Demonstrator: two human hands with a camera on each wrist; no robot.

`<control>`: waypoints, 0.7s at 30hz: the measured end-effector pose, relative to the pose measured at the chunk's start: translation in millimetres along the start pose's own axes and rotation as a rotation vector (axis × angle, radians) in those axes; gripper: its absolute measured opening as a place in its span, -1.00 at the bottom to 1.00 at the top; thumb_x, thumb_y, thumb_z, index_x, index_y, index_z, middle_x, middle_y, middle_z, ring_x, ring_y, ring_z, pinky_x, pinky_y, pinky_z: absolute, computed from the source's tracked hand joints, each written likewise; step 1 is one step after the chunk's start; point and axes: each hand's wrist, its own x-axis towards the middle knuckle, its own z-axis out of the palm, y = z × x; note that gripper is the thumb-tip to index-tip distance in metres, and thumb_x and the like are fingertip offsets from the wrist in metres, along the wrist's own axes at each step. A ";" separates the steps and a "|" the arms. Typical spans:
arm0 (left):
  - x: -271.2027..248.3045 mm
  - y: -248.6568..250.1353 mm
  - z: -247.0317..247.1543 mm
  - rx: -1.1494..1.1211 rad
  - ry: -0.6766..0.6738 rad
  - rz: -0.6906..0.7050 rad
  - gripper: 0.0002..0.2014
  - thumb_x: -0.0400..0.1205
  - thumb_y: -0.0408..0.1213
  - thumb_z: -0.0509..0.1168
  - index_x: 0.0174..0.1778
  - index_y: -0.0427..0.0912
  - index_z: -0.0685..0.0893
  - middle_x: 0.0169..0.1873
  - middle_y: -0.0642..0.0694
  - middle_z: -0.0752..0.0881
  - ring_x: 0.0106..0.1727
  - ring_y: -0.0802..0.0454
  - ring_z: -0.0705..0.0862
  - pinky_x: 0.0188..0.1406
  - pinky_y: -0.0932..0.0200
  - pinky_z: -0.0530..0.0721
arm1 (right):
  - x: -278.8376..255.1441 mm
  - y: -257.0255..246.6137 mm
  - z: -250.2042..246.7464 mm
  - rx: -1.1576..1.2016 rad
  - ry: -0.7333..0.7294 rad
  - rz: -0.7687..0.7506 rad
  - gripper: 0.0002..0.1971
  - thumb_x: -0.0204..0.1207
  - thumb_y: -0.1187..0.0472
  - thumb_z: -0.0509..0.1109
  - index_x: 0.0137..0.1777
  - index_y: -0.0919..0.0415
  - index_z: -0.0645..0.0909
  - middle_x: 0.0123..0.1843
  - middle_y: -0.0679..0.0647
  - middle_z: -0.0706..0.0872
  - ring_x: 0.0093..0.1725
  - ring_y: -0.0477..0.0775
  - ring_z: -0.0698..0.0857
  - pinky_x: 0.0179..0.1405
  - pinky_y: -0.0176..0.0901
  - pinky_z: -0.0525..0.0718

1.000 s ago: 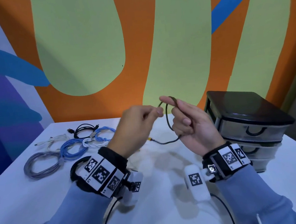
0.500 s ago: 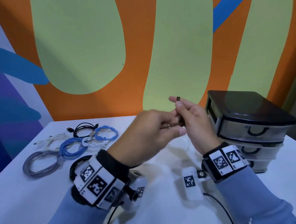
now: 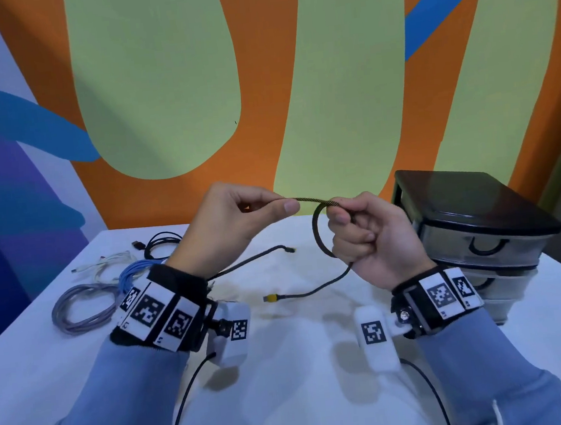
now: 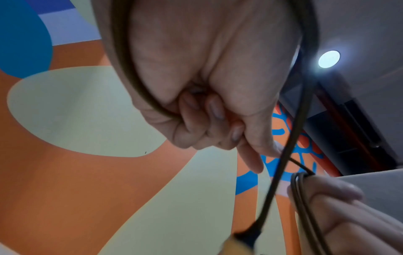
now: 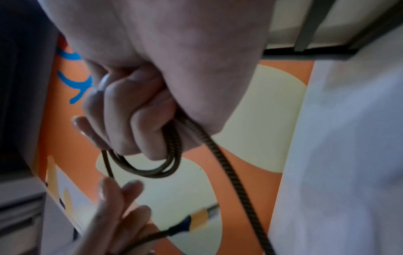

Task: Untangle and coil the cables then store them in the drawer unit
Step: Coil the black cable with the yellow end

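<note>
1. Above the white surface [image 3: 290, 399], the person is holding a braided black-and-yellow cable [image 3: 312, 202] in the air between both hands.
2. The left hand [image 3: 229, 224] is pinching the cable between thumb and forefinger, with the other fingers [image 4: 209, 120] curled into the palm.
3. The right hand [image 3: 374, 237] is gripping a small stack of loops, its fingers [image 5: 135, 110] clamped round them; a short straight span is running between the two hands.
4. The cable's loose tail is trailing down to the surface, ending in a yellow-collared plug [image 3: 271, 298]; another dark lead with a small plug [image 3: 288, 250] is lying just beyond it.
5. Judging by the grip, the loops could be springing open if the right fingers relax while the next turn is being added.
6. The trailing plug could be snagging on the other lead as it is drawn up.
7. Already coiled cables [image 3: 82, 306] are waiting at the left, and the drawer unit [image 3: 479, 227] at the right is showing its drawers shut, so storing is not yet begun.
</note>
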 end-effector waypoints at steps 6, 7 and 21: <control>-0.8 -17.9 21.6 0.229 -0.081 -0.002 -0.60 0.69 0.36 0.27 0.31 0.34 0.83 -0.22 0.12 0.61 -0.23 0.09 0.44 -0.22 0.05 0.43 | -0.2 -0.4 -1.5 0.218 -0.070 -0.144 -0.60 0.82 0.18 0.08 0.22 0.33 0.75 -0.49 -0.10 0.43 -0.60 -0.12 0.17 -0.57 -0.27 0.23; -2.3 -17.8 25.9 0.294 -0.133 0.018 -0.62 0.75 0.29 0.23 0.35 0.30 0.81 -0.29 0.13 0.57 -0.26 0.09 0.44 -0.23 0.05 0.45 | -0.4 -0.9 0.2 0.220 -0.056 -0.172 -0.60 0.81 0.18 0.09 0.33 0.36 0.71 -0.42 -0.08 0.56 -0.61 -0.13 0.24 -0.56 -0.31 0.31; -26.9 19.7 55.8 0.616 -0.363 0.243 -0.62 0.82 -0.01 0.33 -0.30 -0.04 0.55 -0.55 0.04 0.39 -0.46 0.05 0.40 -0.30 -0.10 0.53 | 17.1 17.8 -6.0 -0.637 0.365 -0.314 -0.71 0.89 0.24 0.13 0.38 0.28 0.65 -0.26 0.12 0.81 -0.25 0.07 0.73 -0.10 -0.15 0.68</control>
